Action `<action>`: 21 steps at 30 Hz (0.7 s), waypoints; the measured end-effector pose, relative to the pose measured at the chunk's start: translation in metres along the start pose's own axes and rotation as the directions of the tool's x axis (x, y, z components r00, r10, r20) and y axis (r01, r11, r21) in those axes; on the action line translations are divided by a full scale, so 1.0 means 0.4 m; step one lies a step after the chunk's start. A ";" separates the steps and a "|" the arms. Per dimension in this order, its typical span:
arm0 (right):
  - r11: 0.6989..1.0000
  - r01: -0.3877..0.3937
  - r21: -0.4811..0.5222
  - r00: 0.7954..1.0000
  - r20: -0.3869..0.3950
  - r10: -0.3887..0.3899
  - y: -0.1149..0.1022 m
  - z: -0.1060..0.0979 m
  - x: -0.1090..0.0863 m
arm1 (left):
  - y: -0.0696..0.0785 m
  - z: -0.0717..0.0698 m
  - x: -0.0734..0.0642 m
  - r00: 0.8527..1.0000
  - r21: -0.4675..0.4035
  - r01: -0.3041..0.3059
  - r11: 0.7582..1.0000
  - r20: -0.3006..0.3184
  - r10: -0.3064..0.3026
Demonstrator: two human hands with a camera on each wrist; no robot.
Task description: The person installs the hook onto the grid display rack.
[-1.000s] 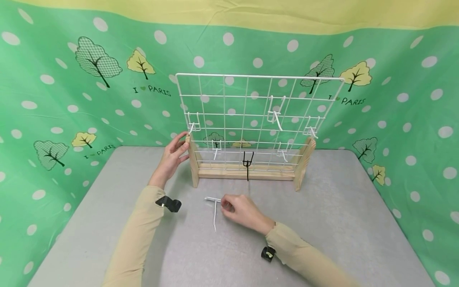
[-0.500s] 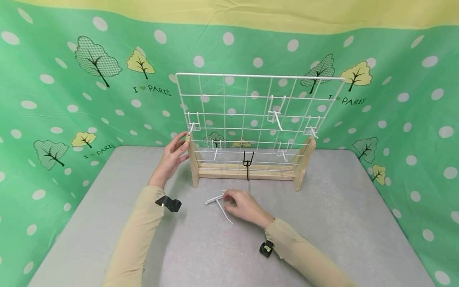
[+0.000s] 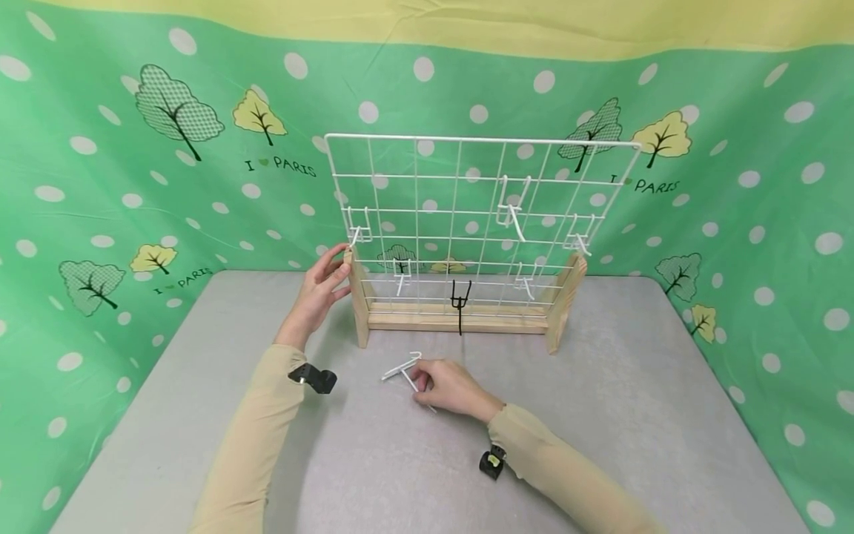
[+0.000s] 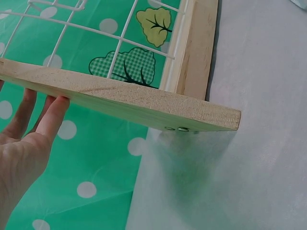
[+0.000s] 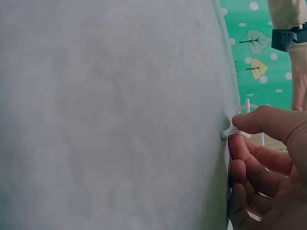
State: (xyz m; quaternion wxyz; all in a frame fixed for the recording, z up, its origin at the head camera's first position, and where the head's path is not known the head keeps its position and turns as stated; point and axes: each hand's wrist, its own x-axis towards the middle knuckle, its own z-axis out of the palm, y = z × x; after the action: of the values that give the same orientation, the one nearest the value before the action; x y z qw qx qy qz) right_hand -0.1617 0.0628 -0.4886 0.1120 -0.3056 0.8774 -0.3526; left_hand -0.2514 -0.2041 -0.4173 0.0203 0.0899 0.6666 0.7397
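Observation:
My left hand (image 3: 316,297) rests its extended fingers against the outer side of the wooden left upright (image 3: 360,308) of a wire grid display stand. In the left wrist view those fingers (image 4: 53,117) touch the wood's face. In front of the stand, my right hand (image 3: 457,389) pinches the stem of a white wire hook (image 3: 398,368) between thumb and fingers, low over the table. Close up in the right wrist view, the hook (image 5: 247,106) shows partly, the rest hidden by the thumb (image 5: 261,120).
Several white hooks hang on the white grid (image 3: 460,139), one of them a high hook (image 3: 512,211) right of centre. A black hook (image 3: 459,299) hangs low in the middle. The grey table (image 3: 634,415) meets a green printed cloth (image 3: 427,89) behind and at both sides.
The white hook has turned, its stem now slanting toward the right. My right hand has shifted from the hook's crosspiece to its stem. The left hand stays at the upright.

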 end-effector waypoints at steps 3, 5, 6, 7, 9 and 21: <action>0.999 -0.008 0.036 0.999 -0.031 0.009 0.004 0.002 0.000 | 0.000 0.001 -0.001 1.000 0.002 0.002 1.000 -0.001 -0.002; 0.998 -0.016 0.063 0.997 -0.068 0.020 0.004 0.003 -0.001 | 0.000 0.001 -0.001 1.000 0.000 0.001 1.000 0.000 -0.001; 0.997 -0.017 0.080 0.996 -0.089 0.024 0.004 0.003 -0.002 | 0.000 0.001 -0.001 1.000 -0.001 0.001 1.000 0.000 -0.001; 0.995 -0.020 0.096 0.993 -0.111 0.030 0.003 0.002 -0.002 | -0.001 0.001 -0.001 1.000 -0.002 0.000 1.000 0.000 0.000; 0.990 -0.027 0.138 0.988 -0.150 0.048 0.001 0.002 -0.004 | -0.002 0.000 0.000 1.000 -0.005 -0.001 1.000 0.000 0.001; 0.948 0.012 0.319 0.954 -0.289 0.085 -0.019 -0.014 -0.011 | -0.002 0.000 0.002 1.000 0.008 -0.010 1.000 -0.002 0.010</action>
State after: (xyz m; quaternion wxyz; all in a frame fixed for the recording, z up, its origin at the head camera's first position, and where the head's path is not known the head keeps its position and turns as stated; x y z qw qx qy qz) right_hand -0.1573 0.0643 -0.4793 0.0322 -0.2103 0.8214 -0.5291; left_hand -0.2521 -0.2038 -0.4178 0.0155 0.0926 0.6693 0.7371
